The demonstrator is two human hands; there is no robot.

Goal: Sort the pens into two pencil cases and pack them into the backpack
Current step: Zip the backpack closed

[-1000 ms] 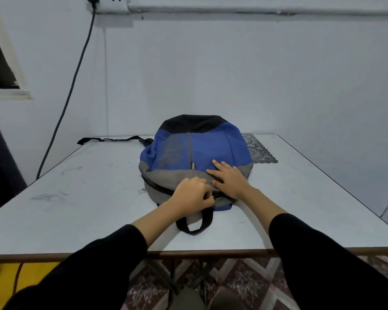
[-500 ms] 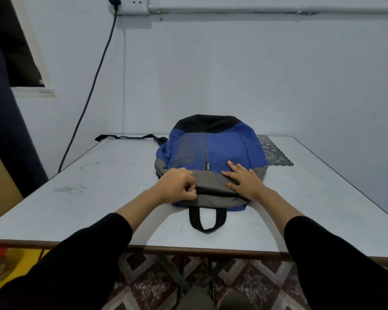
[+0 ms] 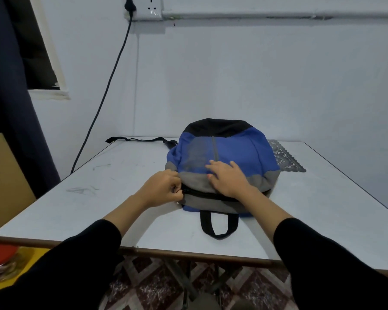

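A blue, grey and black backpack (image 3: 233, 151) lies flat on the white table (image 3: 121, 198), its black carry loop (image 3: 218, 224) pointing toward me. My left hand (image 3: 161, 189) is curled at the left end of the backpack's dark zipper line, pinching what looks like the zipper pull. My right hand (image 3: 227, 177) lies flat with spread fingers on the grey band, pressing the bag down. No pens or pencil cases are visible.
A black strap (image 3: 139, 139) trails off the bag toward the far left table corner. A dark lace mat (image 3: 285, 159) lies behind the bag on the right. A black cable (image 3: 103, 95) hangs from the wall socket. A red-lidded jar (image 3: 0, 260) sits below the table at left.
My left hand has travelled left along the zipper line to its left end. My right hand shifted up and left on the bag. The camera view swung slightly.
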